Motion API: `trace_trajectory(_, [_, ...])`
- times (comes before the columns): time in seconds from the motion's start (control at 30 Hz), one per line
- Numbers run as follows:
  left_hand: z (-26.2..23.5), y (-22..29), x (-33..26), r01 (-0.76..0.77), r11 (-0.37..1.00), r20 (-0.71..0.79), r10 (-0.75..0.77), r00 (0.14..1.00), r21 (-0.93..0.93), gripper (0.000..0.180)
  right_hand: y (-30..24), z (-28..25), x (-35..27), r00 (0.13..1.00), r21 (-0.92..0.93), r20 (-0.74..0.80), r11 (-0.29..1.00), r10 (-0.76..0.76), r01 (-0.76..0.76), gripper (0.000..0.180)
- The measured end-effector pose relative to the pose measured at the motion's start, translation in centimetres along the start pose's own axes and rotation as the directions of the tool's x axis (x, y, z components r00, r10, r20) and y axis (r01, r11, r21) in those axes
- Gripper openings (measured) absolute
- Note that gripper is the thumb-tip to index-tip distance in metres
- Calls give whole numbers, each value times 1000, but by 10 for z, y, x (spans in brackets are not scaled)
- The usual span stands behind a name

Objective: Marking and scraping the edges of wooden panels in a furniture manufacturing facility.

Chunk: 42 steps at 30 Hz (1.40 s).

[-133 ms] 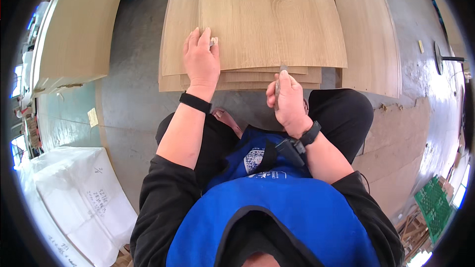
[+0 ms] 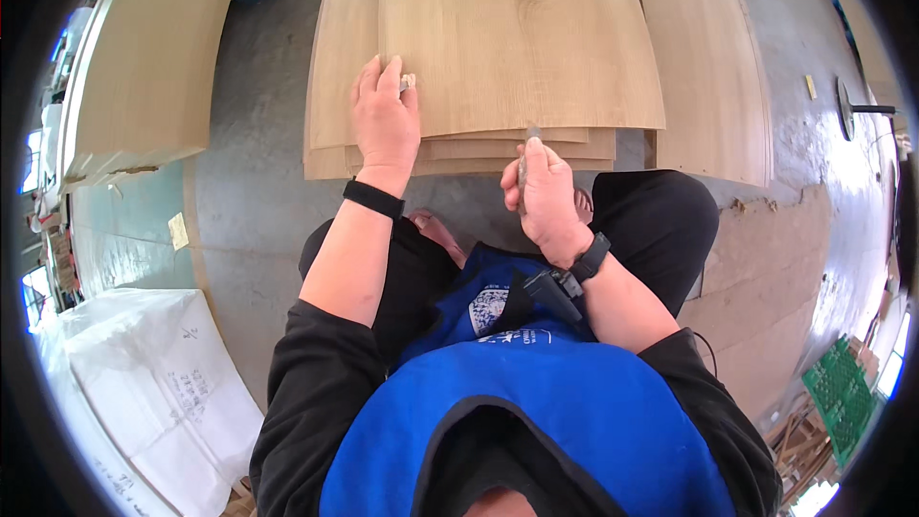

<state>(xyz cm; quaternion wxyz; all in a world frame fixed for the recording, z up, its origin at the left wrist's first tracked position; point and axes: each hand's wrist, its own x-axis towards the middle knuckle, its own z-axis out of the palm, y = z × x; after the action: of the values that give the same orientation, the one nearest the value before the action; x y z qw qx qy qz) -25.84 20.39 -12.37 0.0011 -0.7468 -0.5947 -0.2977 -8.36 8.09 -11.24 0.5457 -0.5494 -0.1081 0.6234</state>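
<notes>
My left hand (image 2: 386,124) rests at the left side of the top wood-grain panel (image 2: 517,38), fingers stretched forward over its surface. A small pale lump (image 2: 408,82) sits between thumb and forefinger; its kind is unclear. Closer to me, my right hand (image 2: 549,193) is closed around a slim grey hand tool (image 2: 523,172). The tool's tip meets the panel's near edge, right of the middle. Most of the tool is hidden by the fingers, so its exact kind does not show. Several more panels (image 2: 459,149) lie stacked unevenly underneath.
Another light wood panel stack (image 2: 708,67) stands to the right, and a taller one (image 2: 153,57) at the left. A white wrapped package (image 2: 153,364) is at lower left. Brown sheets (image 2: 756,278) lie on the floor at right, with a green mesh piece (image 2: 839,389) beyond.
My right hand and the tool have shifted slightly left along the panel's near edge. The left hand keeps its place on the panel, and the whole view has moved a little.
</notes>
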Motion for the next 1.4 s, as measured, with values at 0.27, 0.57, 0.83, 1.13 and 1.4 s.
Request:
trace_trajectory(0.27, [-3,2,0,-9,999,31,8,999,42,32,-11,-8,2,997,-209,-1,975,-75,74,34])
trace_trajectory(0.57, [-4,0,-3,-5,1000,6,5,1000,5,34,-18,-8,-10,993,-270,5,956,-114,111,35])
trace_trajectory(0.83, [-5,3,1,4,1000,11,-4,1000,13,34,-14,-15,-15,992,-267,-8,956,-129,122,36])
trace_trajectory(1.13, [-4,1,-4,32,999,13,-32,999,5,33,7,2,-20,998,-126,11,990,63,-61,35])
trace_trajectory(1.4, [-2,2,3,4,1000,-12,-4,1000,5,33,-3,0,-2,999,-169,20,985,-39,41,33])
